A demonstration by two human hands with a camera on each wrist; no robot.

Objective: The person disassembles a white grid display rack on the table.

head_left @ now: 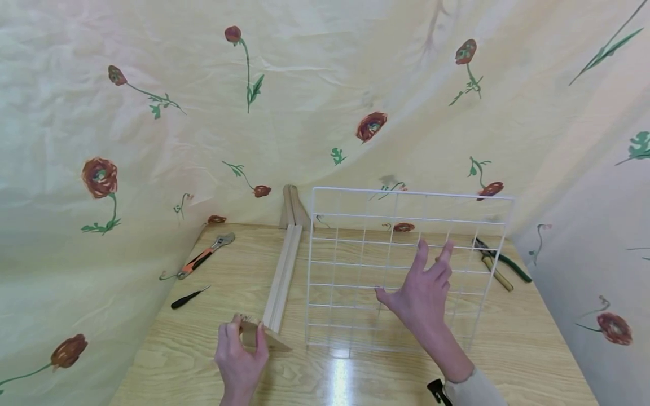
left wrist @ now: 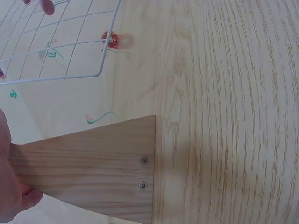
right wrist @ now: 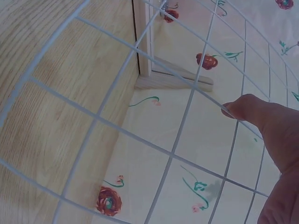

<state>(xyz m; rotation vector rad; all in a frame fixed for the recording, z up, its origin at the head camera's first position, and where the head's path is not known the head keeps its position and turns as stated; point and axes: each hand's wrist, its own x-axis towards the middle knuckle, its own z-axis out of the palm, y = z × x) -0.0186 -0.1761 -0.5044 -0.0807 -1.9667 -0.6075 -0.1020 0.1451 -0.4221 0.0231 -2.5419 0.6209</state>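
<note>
My left hand (head_left: 240, 355) pinches the narrow top of a wooden end board (left wrist: 88, 170), thumb on one side and fingers on the other. The board stands on edge, with two screw heads near its wide base. It belongs to a wooden stand whose pale rails (head_left: 282, 276) run back to a second end board (head_left: 290, 207). To the right, a white wire grid panel (head_left: 355, 265) is upright, its lower edge close over the table. My right hand (head_left: 420, 293) holds the panel by its wires, fingers spread wide; the thumb (right wrist: 240, 106) lies against a wire.
An orange-handled adjustable wrench (head_left: 205, 256) and a black screwdriver (head_left: 188, 299) lie on the left of the wooden table (head_left: 167, 349). Green-handled pliers (head_left: 513, 267) and a yellow-handled tool (head_left: 500, 274) lie behind the panel at right. Flowered cloth (head_left: 304, 84) hangs around the table.
</note>
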